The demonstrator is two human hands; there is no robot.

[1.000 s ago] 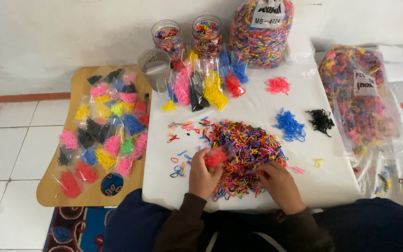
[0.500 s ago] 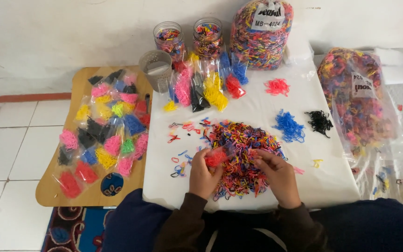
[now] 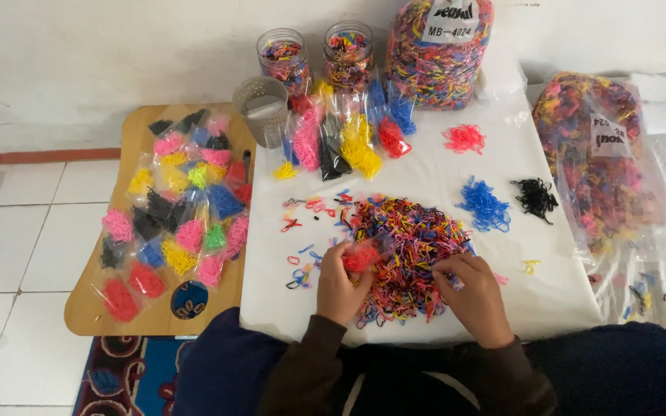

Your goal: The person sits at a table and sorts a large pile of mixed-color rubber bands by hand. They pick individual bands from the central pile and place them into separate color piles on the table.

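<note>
Left hand (image 3: 342, 286) grips a small clear bag (image 3: 364, 254) of red bands at the near left edge of the mixed pile (image 3: 406, 250), as it did a second ago. Right hand (image 3: 475, 296) has shifted along the pile's near right edge, its fingers curled and picking among the bands; whether it holds one I cannot tell. Beyond the pile lie sorted heaps: blue (image 3: 486, 206), black (image 3: 535, 198), pink (image 3: 464, 139). By my judgement, the sorting goes on, red bands still being collected.

Soft, even daylight; shadows are faint. Focus is moderately sharp (slight softness overall), with mild glare on the clear plastic bags (image 3: 603, 154).
</note>
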